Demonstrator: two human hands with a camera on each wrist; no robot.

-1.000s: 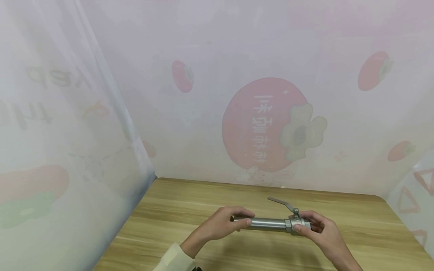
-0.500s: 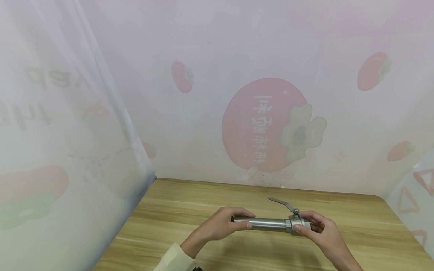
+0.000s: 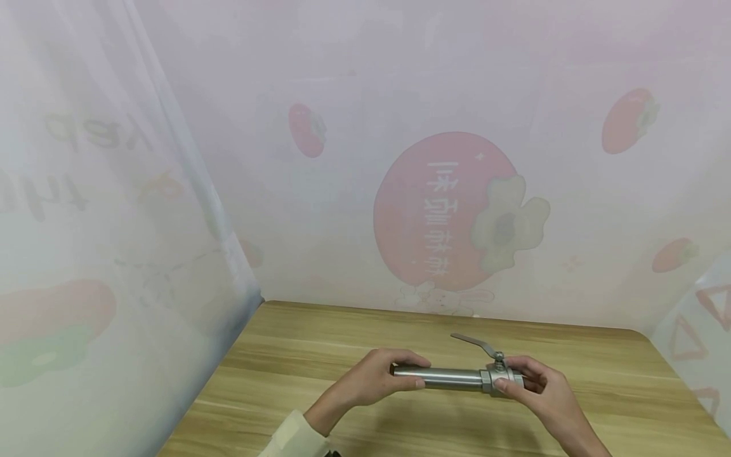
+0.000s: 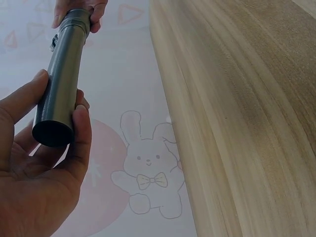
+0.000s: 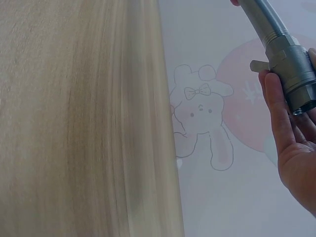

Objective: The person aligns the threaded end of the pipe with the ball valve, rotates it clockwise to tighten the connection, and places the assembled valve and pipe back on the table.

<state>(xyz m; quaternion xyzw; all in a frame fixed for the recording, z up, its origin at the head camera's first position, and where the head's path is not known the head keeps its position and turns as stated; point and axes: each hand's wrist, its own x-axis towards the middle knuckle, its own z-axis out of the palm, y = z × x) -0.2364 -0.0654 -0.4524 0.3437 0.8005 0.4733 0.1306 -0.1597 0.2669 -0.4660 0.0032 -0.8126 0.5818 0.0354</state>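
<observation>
A shiny metal pipe (image 3: 451,377) lies level in the head view, with a ball valve (image 3: 498,379) joined to its right end. The valve's lever handle (image 3: 471,341) stands above the pipe and points left. My left hand (image 3: 374,379) grips the pipe near its left end, thumb on one side and fingers on the other; the left wrist view shows the pipe's dark round end (image 4: 53,133). My right hand (image 3: 542,393) holds the valve body between thumb and fingers. Threads (image 5: 277,37) show at the joint in the right wrist view.
Beneath the hands is a wood-grain table (image 3: 285,355). A pale printed curtain (image 3: 342,222) with persimmon drawings rises behind the table's far edge, and more curtain (image 3: 114,241) hangs along the left side.
</observation>
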